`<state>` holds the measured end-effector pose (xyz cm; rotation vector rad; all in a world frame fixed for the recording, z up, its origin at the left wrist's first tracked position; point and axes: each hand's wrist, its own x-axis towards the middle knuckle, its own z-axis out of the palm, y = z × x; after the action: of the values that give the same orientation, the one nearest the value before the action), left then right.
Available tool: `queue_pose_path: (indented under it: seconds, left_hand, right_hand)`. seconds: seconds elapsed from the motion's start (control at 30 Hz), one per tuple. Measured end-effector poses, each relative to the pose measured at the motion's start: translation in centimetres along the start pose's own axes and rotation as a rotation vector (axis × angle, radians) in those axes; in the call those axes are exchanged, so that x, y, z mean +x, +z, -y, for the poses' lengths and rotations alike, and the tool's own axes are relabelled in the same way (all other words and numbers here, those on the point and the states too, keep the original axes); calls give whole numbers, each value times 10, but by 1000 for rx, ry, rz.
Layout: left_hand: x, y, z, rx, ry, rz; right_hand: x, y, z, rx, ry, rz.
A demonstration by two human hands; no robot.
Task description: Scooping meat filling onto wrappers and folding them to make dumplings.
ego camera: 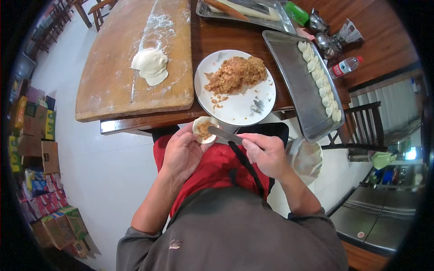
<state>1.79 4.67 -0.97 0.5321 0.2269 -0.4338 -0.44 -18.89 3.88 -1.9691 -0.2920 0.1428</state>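
My left hand (pixel 184 149) holds a round dough wrapper (pixel 213 137) with minced filling (pixel 204 130) in its middle. In my right hand (pixel 266 150) is a flat metal spreader (pixel 225 134), its tip touching the filling. Just beyond my hands, a white plate (pixel 237 113) bears a mound of minced filling (pixel 235 74) and a few crumbs. A stack of dough wrappers (pixel 151 66) lies on the floured wooden board (pixel 112 84) to the left. On the right, filled dumplings (pixel 318 79) line the far side of a metal tray (pixel 291 78).
Behind the plate, another metal tray (pixel 237 19) holds a rolling pin (pixel 226 9) and dough. Metal pots (pixel 327 45) and a plastic bottle (pixel 345 67) stand right of the dumpling tray. A bucket (pixel 307 161) is below it, beside a wooden chair (pixel 362 125).
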Motion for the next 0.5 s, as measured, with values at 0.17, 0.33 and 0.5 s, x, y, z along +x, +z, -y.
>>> queue_pose_path:
  seconds: [0.17, 0.33, 0.5]
  left_hand:
    - [-11, -2, -2, 83, -24, 32]
    - [-15, -2, -3, 185, 42, 21]
    - [-19, 10, -9, 183, 51, 144]
  right_hand:
    - [6, 10, -15, 364, 381, 163]
    - [2, 7, -9, 537, 460, 145]
    - [-1, 9, -15, 417, 370, 80]
